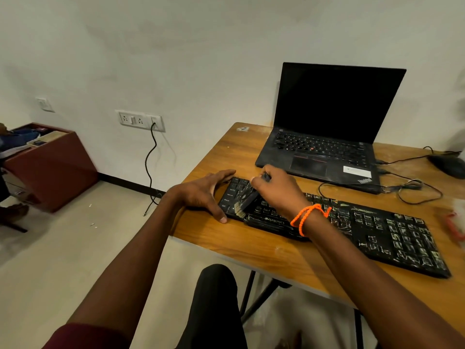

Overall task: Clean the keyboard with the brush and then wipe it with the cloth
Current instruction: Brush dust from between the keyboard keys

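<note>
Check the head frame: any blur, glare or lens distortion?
Head view: wide-angle bending at the edges; the brush bristles under the right hand are motion-blurred; the red and white thing at the right edge is smeared; the laptop screen is dark without glare; lighting is soft.

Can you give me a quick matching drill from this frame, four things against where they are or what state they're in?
Things:
1. brush
2. left hand
3. laptop
4. mouse

Place or state:
A. lid open, screen dark, behind the keyboard
B. far right of the table, cable attached
C. spread at the keyboard's left end, fingers straight
D. held in the right hand, bristles on the left-end keys

Pairs: 1-D, 2-C, 3-A, 4-B
</note>
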